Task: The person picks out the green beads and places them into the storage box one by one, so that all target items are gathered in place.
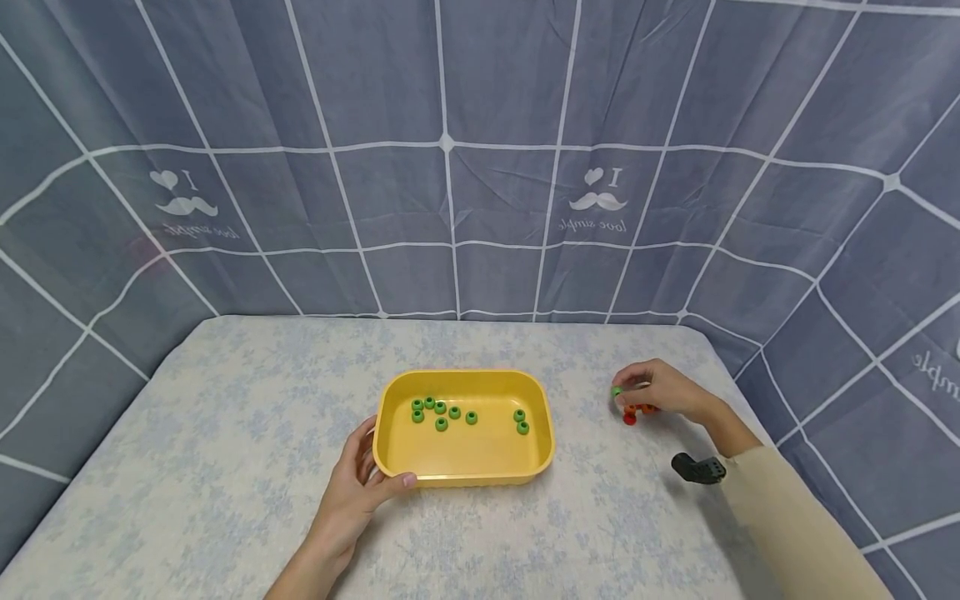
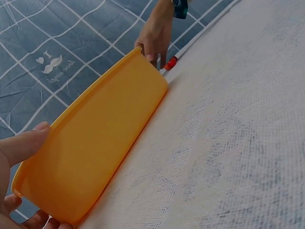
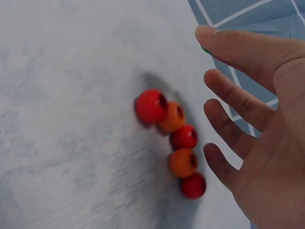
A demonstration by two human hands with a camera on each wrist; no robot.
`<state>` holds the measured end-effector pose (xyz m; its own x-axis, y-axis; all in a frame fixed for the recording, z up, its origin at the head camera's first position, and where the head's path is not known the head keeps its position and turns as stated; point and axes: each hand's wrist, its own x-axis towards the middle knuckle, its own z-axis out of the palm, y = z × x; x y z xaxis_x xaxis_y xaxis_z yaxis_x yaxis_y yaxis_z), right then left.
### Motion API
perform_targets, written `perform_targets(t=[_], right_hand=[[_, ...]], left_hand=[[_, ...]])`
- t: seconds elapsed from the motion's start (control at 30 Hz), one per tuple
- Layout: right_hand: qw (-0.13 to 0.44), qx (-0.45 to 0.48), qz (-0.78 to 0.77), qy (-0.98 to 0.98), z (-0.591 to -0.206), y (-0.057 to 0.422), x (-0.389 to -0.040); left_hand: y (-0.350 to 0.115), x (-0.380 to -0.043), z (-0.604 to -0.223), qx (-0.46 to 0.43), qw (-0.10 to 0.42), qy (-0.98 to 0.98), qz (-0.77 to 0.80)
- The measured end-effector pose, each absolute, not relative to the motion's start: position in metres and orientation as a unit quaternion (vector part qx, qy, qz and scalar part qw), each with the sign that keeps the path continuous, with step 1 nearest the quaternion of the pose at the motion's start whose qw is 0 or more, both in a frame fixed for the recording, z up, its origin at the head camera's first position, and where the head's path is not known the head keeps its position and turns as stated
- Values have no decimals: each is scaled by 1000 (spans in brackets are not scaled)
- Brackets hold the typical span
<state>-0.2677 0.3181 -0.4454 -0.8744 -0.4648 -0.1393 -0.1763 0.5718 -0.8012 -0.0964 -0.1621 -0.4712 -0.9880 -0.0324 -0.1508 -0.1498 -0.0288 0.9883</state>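
A yellow plastic tray (image 1: 480, 454) stands on the table, with several green beads (image 1: 471, 417) scattered inside it. My left hand (image 1: 356, 492) grips the tray's near left corner, thumb over the rim and fingers around the outer side. Off to the right, my right hand (image 1: 667, 390) pinches a green bead (image 1: 617, 391) at its fingertips; in the right wrist view the thumb mostly hides that bead. Right beside this hand, red beads (image 3: 151, 106) and orange beads (image 3: 183, 163) lie in a crooked row on the cloth.
A pale cloth with blue floral marks covers the table (image 1: 247, 433). Blue-grey curtains (image 1: 502, 200) with white grid lines hang behind it and along both sides. A black device (image 1: 698, 468) sits at the right wrist, by a beige sleeve (image 1: 795, 517).
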Motion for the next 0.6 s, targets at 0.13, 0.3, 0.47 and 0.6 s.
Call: perform_targets(t=[0.13, 0.3, 0.47, 0.6], right_hand=[[162, -193, -416, 873, -436, 310, -270], [161, -198, -406, 878, -426, 296, -273], [151, -208, -386, 886, -421, 286, -277], [147, -223, -378, 886, -417, 275, -280]], left_hand=[[-162, -96, -472, -65, 41, 694, 716], [-163, -97, -472, -66, 43, 694, 716], [-163, -97, -472, -65, 45, 693, 717], [-163, -97, -472, -63, 43, 696, 714]])
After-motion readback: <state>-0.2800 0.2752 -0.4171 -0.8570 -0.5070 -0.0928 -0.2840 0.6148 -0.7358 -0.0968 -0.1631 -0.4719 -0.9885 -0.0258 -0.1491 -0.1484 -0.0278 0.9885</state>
